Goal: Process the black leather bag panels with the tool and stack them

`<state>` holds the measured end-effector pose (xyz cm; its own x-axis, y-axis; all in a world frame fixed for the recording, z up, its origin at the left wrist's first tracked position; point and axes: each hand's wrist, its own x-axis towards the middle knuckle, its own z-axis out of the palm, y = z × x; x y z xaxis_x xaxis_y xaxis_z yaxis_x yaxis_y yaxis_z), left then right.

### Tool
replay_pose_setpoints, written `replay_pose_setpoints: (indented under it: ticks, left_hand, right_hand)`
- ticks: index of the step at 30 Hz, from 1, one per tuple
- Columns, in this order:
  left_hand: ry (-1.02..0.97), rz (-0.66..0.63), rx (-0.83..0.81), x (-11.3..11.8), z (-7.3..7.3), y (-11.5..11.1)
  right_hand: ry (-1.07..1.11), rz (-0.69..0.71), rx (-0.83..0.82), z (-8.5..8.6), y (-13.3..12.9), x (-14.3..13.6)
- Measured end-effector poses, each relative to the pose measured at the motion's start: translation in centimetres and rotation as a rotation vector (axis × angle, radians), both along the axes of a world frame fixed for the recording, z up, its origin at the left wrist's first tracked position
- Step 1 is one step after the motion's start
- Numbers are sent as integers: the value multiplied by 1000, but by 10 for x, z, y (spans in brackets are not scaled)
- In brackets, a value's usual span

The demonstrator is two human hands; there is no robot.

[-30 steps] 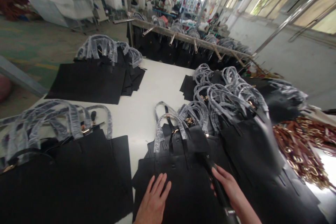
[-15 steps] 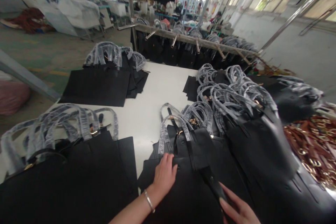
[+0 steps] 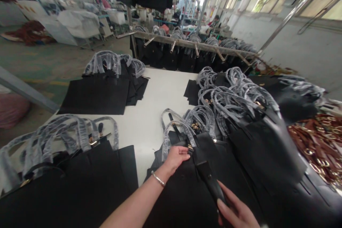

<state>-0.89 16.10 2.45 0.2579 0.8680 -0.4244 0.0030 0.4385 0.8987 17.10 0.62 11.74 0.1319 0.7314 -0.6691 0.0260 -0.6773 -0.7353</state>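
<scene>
A black bag (image 3: pixel 171 196) with plastic-wrapped handles lies in front of me at the middle of the table. At its top edge, my left hand (image 3: pixel 177 157), with a bracelet on the wrist, pinches a small black strap with a gold buckle (image 3: pixel 190 147). Lower right, my right hand (image 3: pixel 232 205) is wrapped round a black tool-like object (image 3: pixel 210 181), whose broad flat end rests over or just above the bag. Part of that object is hidden in the palm.
More black bags (image 3: pixel 267 146) are piled at right, beside brown straps with gold buckles (image 3: pixel 315 146). Other bags lie at near left (image 3: pixel 80 185) and far left (image 3: pixel 93 94) on the white table (image 3: pixel 162 89). Behind stands a metal rack (image 3: pixel 197 44) hung with bags.
My left hand has moved up and right from the bag's front to the strap and closed on it. My right hand has shifted slightly left with the black object.
</scene>
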Motion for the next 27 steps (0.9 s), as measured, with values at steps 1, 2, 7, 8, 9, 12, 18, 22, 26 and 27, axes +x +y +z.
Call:
replay_pose_setpoints:
  ticks: [1, 2, 7, 8, 9, 12, 18, 22, 26, 27]
  left_hand:
    - [-11, -22, 21, 1, 2, -6]
    - [-21, -54, 50, 2, 4, -11]
    - [-77, -223, 185, 4, 11, -26]
    - [-91, -217, 180, 4, 12, -28]
    - [-102, -204, 169, 4, 14, -29]
    - [-110, -170, 145, 5, 18, -34]
    - [49, -91, 278, 4, 19, -56]
    - [129, 41, 412, -7, 8, -89]
    - [-74, 42, 73, -21, -8, -124]
    - [-158, 56, -31, -23, -11, -131]
  right_hand:
    - [-8, -18, 1, 5, 2, -2]
    - [-6, -29, 0, 10, 5, -4]
    - [15, -43, 47, 15, 15, -14]
    - [5, -56, 72, 14, 15, -15]
    - [-3, -66, 94, 13, 14, -15]
    - [51, -21, 102, 9, 7, -14]
    - [48, -67, 158, 15, -3, -2]
    - [15, -97, 145, 23, -12, 10]
    - [-48, -94, 89, 19, -31, 9]
    - [-49, -80, 71, 16, -36, 7]
